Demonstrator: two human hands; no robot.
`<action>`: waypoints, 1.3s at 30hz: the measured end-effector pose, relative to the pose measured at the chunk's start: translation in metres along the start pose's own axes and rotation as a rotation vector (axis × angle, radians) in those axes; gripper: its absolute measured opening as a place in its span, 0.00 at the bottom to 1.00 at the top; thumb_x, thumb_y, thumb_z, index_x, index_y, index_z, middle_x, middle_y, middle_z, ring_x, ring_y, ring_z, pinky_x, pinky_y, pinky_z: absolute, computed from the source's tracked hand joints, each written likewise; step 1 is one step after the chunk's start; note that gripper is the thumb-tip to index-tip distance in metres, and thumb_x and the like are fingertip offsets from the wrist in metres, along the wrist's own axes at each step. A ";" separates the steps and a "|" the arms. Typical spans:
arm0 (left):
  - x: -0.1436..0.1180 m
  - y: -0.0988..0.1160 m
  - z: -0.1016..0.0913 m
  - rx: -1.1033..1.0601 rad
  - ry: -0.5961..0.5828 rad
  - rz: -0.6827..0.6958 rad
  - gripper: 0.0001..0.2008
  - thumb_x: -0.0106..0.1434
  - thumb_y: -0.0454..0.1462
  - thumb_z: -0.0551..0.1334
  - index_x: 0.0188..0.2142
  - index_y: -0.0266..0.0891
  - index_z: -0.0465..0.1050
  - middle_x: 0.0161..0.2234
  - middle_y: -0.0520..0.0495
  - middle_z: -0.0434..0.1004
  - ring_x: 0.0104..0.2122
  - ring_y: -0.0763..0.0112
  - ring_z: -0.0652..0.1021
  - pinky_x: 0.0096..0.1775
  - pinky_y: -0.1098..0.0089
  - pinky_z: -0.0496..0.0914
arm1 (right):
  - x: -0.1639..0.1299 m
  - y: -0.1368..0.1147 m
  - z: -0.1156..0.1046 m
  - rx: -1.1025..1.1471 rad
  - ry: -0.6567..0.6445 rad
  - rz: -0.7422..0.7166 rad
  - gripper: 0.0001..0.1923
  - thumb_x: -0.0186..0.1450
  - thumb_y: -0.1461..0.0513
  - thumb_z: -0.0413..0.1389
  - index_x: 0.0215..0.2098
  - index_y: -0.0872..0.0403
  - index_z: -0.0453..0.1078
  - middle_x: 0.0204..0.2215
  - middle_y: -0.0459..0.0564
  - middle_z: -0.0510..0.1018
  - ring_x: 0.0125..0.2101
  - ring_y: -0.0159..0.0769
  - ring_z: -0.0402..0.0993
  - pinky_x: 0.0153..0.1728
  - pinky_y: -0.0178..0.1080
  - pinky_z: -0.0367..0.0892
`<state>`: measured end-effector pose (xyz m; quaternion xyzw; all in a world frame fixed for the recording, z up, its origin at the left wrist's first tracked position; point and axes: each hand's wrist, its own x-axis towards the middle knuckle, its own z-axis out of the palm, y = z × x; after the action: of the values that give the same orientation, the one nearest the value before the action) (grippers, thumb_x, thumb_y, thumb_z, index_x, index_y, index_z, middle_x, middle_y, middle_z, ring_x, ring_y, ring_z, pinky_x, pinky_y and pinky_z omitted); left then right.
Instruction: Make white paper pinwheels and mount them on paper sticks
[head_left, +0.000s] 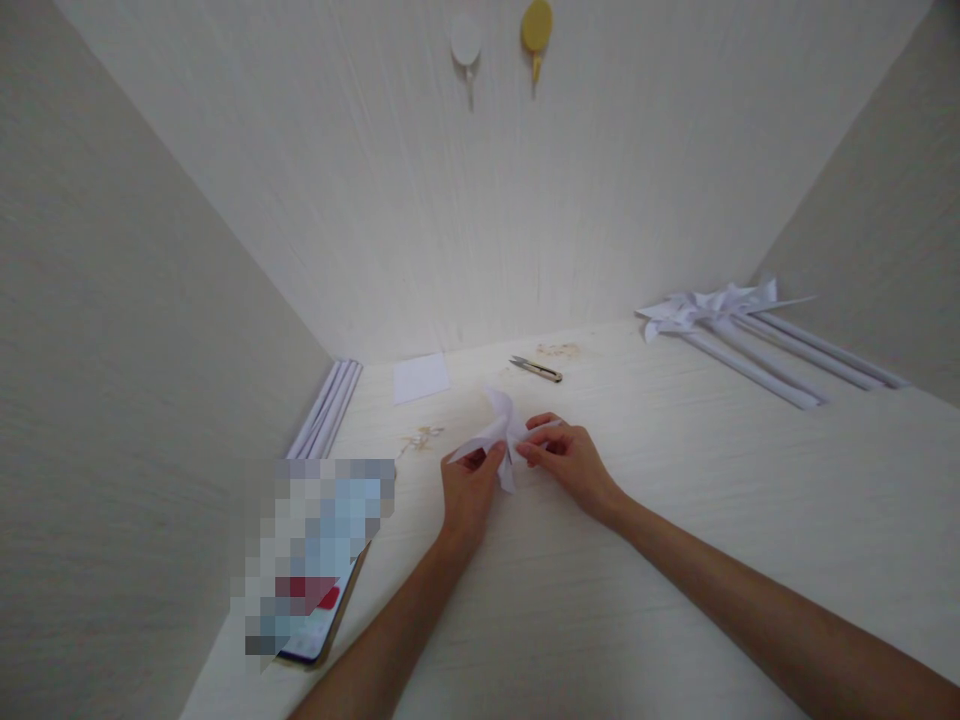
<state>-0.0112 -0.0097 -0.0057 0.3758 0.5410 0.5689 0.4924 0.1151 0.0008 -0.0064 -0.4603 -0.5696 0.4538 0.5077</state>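
A white paper pinwheel (498, 430) with curved blades is held over the table between my two hands. My left hand (471, 488) pinches it from the left, the thumb pressing near its middle. From the right, my right hand (568, 455) grips another blade, thumb and fingers closed on the paper close to the centre. Parts of the paper are hidden behind my fingers. Just beyond my hands lies a pair of thread snips (536, 369), and a white paper square (421, 379) rests flat to their left.
Several paper pinwheels (709, 305) on rolled paper sticks (754, 370) lie at the back right. More rolled paper tubes (326, 408) lean at the left wall. A phone (319, 625), partly blurred, lies at the front left. White and yellow hooks (537, 28) hang on the back wall.
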 end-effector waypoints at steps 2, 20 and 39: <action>0.000 0.000 0.000 0.019 -0.003 0.013 0.06 0.43 0.36 0.63 0.23 0.35 0.75 0.21 0.51 0.75 0.22 0.75 0.72 0.27 0.74 0.66 | 0.000 0.001 0.000 -0.032 0.008 -0.007 0.11 0.48 0.58 0.57 0.13 0.56 0.68 0.29 0.50 0.69 0.28 0.31 0.66 0.21 0.32 0.59; -0.004 0.003 0.002 0.143 -0.031 0.093 0.05 0.44 0.35 0.62 0.23 0.36 0.75 0.21 0.51 0.76 0.22 0.74 0.73 0.26 0.75 0.67 | -0.001 0.002 0.003 -0.112 0.057 -0.020 0.12 0.51 0.59 0.56 0.14 0.56 0.67 0.27 0.47 0.68 0.19 0.24 0.62 0.18 0.31 0.58; -0.003 0.003 0.000 0.165 -0.078 0.121 0.05 0.44 0.36 0.63 0.17 0.36 0.72 0.16 0.54 0.70 0.19 0.78 0.68 0.24 0.76 0.62 | -0.002 0.001 0.002 -0.116 0.077 -0.049 0.11 0.51 0.59 0.57 0.14 0.56 0.67 0.27 0.48 0.68 0.24 0.28 0.64 0.21 0.32 0.59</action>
<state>-0.0110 -0.0129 -0.0024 0.4690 0.5425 0.5361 0.4453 0.1133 -0.0012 -0.0083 -0.4921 -0.5860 0.3896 0.5125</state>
